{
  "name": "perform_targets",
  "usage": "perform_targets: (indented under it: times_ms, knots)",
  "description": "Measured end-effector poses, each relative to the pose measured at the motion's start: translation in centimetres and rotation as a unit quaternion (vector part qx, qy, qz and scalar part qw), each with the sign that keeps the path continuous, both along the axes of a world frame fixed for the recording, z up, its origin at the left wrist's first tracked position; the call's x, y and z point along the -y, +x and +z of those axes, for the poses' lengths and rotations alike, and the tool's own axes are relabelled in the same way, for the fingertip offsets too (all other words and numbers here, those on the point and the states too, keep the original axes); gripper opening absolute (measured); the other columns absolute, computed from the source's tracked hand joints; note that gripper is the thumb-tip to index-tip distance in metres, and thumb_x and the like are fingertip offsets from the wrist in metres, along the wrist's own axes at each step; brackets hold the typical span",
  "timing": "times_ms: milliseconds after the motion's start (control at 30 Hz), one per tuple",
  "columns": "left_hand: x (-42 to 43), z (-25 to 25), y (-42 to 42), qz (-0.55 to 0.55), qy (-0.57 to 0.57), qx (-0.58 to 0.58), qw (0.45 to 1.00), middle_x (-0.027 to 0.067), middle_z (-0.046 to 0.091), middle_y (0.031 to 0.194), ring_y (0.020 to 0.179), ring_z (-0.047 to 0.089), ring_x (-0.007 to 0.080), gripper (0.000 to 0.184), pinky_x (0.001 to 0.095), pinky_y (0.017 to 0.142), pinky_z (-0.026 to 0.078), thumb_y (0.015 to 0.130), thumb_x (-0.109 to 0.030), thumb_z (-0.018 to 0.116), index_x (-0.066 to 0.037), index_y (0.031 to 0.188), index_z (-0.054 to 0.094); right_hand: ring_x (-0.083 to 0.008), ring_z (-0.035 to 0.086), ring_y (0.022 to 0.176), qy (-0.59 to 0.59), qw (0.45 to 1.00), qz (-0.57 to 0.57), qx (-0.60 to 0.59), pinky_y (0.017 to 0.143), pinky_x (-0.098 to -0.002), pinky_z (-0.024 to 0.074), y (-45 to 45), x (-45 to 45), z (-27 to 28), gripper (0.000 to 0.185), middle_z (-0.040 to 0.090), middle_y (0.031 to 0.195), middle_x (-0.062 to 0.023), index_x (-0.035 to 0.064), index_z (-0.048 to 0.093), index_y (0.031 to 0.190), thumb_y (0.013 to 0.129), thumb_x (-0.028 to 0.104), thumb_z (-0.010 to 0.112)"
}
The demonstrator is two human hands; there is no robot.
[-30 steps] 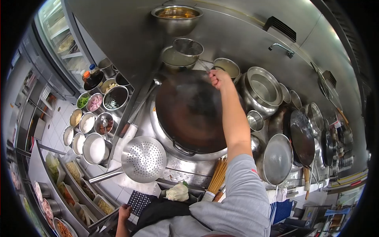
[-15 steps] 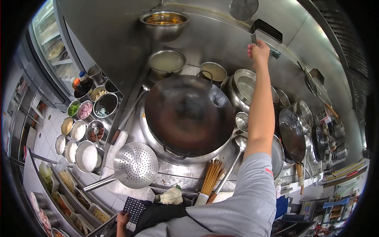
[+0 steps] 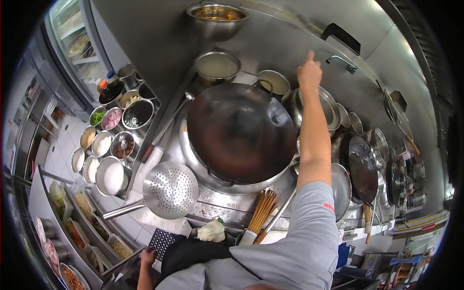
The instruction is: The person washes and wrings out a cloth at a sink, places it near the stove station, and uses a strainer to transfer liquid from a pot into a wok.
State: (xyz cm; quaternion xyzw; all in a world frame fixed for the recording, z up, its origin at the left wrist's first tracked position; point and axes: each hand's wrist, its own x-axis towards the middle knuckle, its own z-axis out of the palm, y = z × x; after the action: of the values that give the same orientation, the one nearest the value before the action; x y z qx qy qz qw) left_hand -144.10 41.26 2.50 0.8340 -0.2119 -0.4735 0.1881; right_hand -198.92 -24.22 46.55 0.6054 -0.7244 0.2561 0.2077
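Observation:
My right hand (image 3: 309, 73) is stretched toward the back wall with a finger extended and nothing held. It is left of a wall tap (image 3: 342, 63) and below a dark slotted piece (image 3: 342, 38) on the wall. Beneath that arm, to the left, sits a large dark wok (image 3: 239, 135), bare inside, on a round metal stove ring. My left hand (image 3: 148, 256) is low beside a dotted black cloth (image 3: 163, 242). Its fingers are curled; whatever they hold is hidden. A perforated strainer (image 3: 171, 190) lies between the wok and that hand.
A bamboo wok brush (image 3: 263, 210) and a folded white cloth (image 3: 211, 231) lie along the front edge. Metal bowls of liquid (image 3: 217, 66) stand behind the wok. Left are seasoning pots (image 3: 110, 176) and food bins (image 3: 84, 205). Another wok (image 3: 362, 169) is at right.
My right hand has come down and away from the handle-like piece by the slotted part on the wall. The view has shifted, so the surroundings appear further right. My left hand stays low.

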Motion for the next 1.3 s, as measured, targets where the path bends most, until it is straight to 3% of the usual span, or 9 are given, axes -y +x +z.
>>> perform_targets:
  times_ms: [200, 333, 467, 533, 767, 933, 1067, 1233, 1300]
  knots:
    - [1.5, 0.9, 0.4, -0.069, 0.008, 0.047, 0.996, 0.0124, 0.068, 0.075, 0.069, 0.066, 0.0201, 0.023, 0.0332, 0.066, 0.05, 0.077, -0.017, 0.063, 0.002, 0.089, 0.067, -0.0404, 0.063, 0.094, 0.036, 0.999, 0.023, -0.017, 0.082, -0.0461, 0.052, -0.1, -0.1, 0.6, 0.041, 0.063, 0.094, -0.0279, 0.0023, 0.049, 0.118, 0.08, 0.011, 0.06]
    - [2.3, -0.5, 1.6, -0.098, -0.02, 0.054, 0.994, 0.0132, 0.069, 0.075, 0.072, 0.067, 0.0228, 0.026, 0.0327, 0.068, 0.051, 0.076, -0.018, 0.063, 0.002, 0.092, 0.068, -0.0377, 0.066, 0.086, -0.14, 0.98, 0.084, 0.111, 0.083, -0.0448, 0.0512, -0.1, -4.5, 0.1, 0.053, 0.066, 0.094, -0.0238, 0.003, 0.046, 0.131, 0.078, 0.006, 0.054]
    - [4.0, -1.3, 3.7, -0.156, 0.019, -0.01, 0.987, 0.0154, 0.069, 0.076, 0.071, 0.068, 0.0226, 0.028, 0.0326, 0.067, 0.052, 0.074, -0.019, 0.065, 0.003, 0.09, 0.069, -0.0147, 0.056, 0.06, -0.042, 0.806, 0.249, 0.536, 0.046, -0.0276, 0.0472, 5.2, -18.8, -1.7, 0.073, 0.061, 0.094, -0.013, 0.0124, 0.023, 0.146, 0.08, -0.007, 0.048]
    - [4.4, -5.1, 6.4, -0.202, -0.022, -0.01, 0.979, 0.0139, 0.067, 0.068, 0.062, 0.065, 0.0203, 0.026, 0.0336, 0.06, 0.051, 0.073, -0.021, 0.065, 0.002, 0.084, 0.069, -0.0118, 0.054, 0.058, -0.046, 0.747, 0.306, 0.588, 0.039, -0.0213, 0.0385, 6.4, -24.3, -3.2, 0.075, 0.058, 0.105, -0.0152, 0.0162, 0.018, 0.146, 0.081, -0.009, 0.046]
    - [10.0, -4.7, 10.7, -0.247, -0.039, -0.039, 0.968, 0.0116, 0.065, 0.063, 0.05, 0.059, 0.0161, 0.019, 0.0307, 0.045, 0.047, 0.073, -0.017, 0.061, 0.0, 0.081, 0.067, -0.0107, 0.057, 0.067, -0.083, 0.61, 0.322, 0.719, 0.045, -0.0205, 0.0437, 9.6, -43.9, -4.8, 0.055, 0.063, 0.106, -0.0191, 0.0019, 0.041, 0.135, 0.081, -0.006, 0.052]
    - [10.9, -7.4, 11.8, -0.38, 0.013, -0.072, 0.922, 0.0076, 0.062, 0.061, 0.048, 0.055, 0.0148, 0.015, 0.0286, 0.042, 0.044, 0.075, -0.014, 0.057, -0.003, 0.078, 0.066, -0.0169, 0.056, 0.075, -0.119, 0.653, 0.325, 0.674, 0.049, -0.0223, 0.0425, 10.8, -59.9, -1.8, 0.04, 0.057, 0.114, -0.0283, -0.0081, 0.055, 0.116, 0.08, 0.007, 0.06]
    - [11.2, -7.0, 10.2, -0.47, 0.048, -0.087, 0.877, 0.0073, 0.063, 0.064, 0.052, 0.057, 0.0147, 0.018, 0.0284, 0.045, 0.048, 0.078, -0.019, 0.059, -0.003, 0.082, 0.067, -0.0274, 0.055, 0.091, -0.215, 0.621, 0.443, 0.609, 0.062, -0.0288, 0.0458, 10.4, -72.6, 2.6, 0.047, 0.053, 0.118, -0.0313, -0.0038, 0.057, 0.111, 0.094, 0.037, 0.04]
    - [13.1, -6.0, 4.8, -0.522, 0.088, -0.107, 0.842, 0.0036, 0.062, 0.067, 0.056, 0.055, 0.0107, 0.015, 0.0253, 0.045, 0.044, 0.081, -0.017, 0.057, -0.005, 0.088, 0.065, -0.0286, 0.057, 0.093, -0.263, 0.747, 0.29, 0.538, 0.055, -0.0259, 0.0461, 11.2, -82.3, 4.0, 0.042, 0.057, 0.11, -0.027, -0.003, 0.045, 0.121, 0.089, 0.024, 0.05]
    - [14.3, -5.4, 1.8, -0.553, 0.055, -0.126, 0.822, 0.0032, 0.062, 0.069, 0.057, 0.055, 0.0106, 0.016, 0.0253, 0.047, 0.045, 0.083, -0.016, 0.057, -0.005, 0.094, 0.063, -0.0184, 0.059, 0.078, -0.249, 0.831, 0.093, 0.488, 0.051, -0.0225, 0.0451, 11.3, -82.5, 2.5, 0.024, 0.061, 0.093, -0.0168, -0.0012, 0.053, 0.105, 0.09, 0.017, 0.054]
